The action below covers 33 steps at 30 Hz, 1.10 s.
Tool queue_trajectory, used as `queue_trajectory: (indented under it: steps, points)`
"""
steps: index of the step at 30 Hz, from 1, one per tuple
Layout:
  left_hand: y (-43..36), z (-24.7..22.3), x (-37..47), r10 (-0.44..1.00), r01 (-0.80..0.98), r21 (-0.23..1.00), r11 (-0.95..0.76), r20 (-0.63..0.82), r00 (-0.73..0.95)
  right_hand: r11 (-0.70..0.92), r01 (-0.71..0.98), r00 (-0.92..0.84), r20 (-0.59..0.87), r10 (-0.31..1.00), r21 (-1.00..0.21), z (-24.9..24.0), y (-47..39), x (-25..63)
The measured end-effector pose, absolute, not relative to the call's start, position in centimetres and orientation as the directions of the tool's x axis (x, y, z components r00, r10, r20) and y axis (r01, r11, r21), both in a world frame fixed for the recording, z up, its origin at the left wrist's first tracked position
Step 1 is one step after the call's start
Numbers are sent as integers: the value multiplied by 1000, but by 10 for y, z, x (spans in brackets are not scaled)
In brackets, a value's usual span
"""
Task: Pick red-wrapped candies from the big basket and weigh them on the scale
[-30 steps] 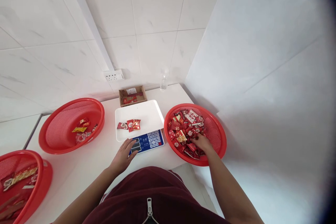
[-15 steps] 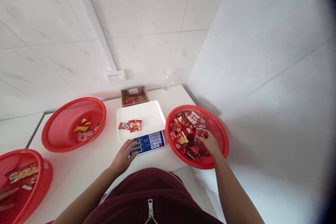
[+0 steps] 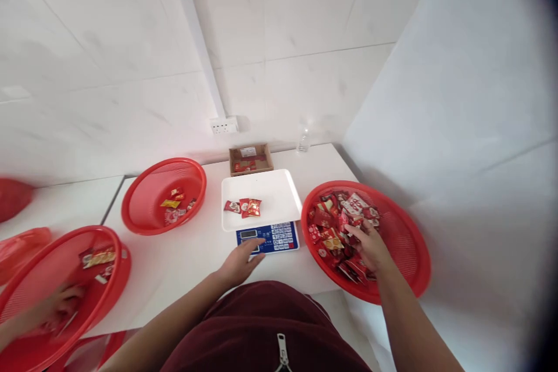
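Observation:
My left hand rests at the front of the blue keypad panel of a digital scale, fingers stretched out over its display. On the scale's white tray lie a few small wrapped snack packets, red and gold. My right hand reaches into the red plastic basket on the right, among many wrapped snacks. Its thumb and fingers close on a small red-and-pink snack packet, partly hidden by the fingertips.
Behind the scale sit an open cardboard box and a clear plastic bottle. To the left stands another red basket with several packets. Another person's hand works in a nearer red basket. A wall borders the right side.
The view has swung left, so everything sits further right. My right hand stays in the basket, its fingers moved slightly among the packets. The other person's hand has come further into view.

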<state>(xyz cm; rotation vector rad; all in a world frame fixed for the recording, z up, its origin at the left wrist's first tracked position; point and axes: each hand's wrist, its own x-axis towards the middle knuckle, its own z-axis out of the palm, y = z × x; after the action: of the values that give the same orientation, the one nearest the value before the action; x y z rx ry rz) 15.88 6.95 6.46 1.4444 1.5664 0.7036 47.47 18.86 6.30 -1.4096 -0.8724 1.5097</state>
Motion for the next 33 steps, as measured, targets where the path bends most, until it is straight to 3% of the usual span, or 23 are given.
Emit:
queue_trajectory:
  steps: [4, 7, 10, 12, 15, 23, 29, 33]
  points:
    - [74, 74, 178, 903, 91, 908, 408, -417, 107, -311, 121, -315, -334, 888, -943, 75, 174, 417]
    - [80, 78, 187, 827, -275, 780, 562, -525, 201, -156, 244, -573, -272, 773, -957, 80, 158, 367]
    - [85, 77, 184, 789, -476, 658, 583, -597, 141, -54, 255, -644, -211, 735, -965, 78, 150, 329]
    - [86, 76, 175, 770, -559, 619, 552, -636, 55, -71, 245, -644, -217, 734, -967, 74, 153, 312]
    - [80, 77, 156, 744, -637, 601, 483, -665, -63, -95, 277, -623, -254, 739, -956, 70, 166, 289]
    - [51, 67, 119, 637, -676, 603, 423, -729, -252, 206, 517, -623, -200, 756, -831, 72, 206, 232]
    - [40, 55, 109, 582, -723, 555, 412, -770, -260, 72, 553, -513, -271, 814, -830, 65, 217, 227]
    - [40, 56, 106, 561, -719, 548, 428, -784, -264, 152, 520, -537, -183, 824, -840, 64, 217, 233]
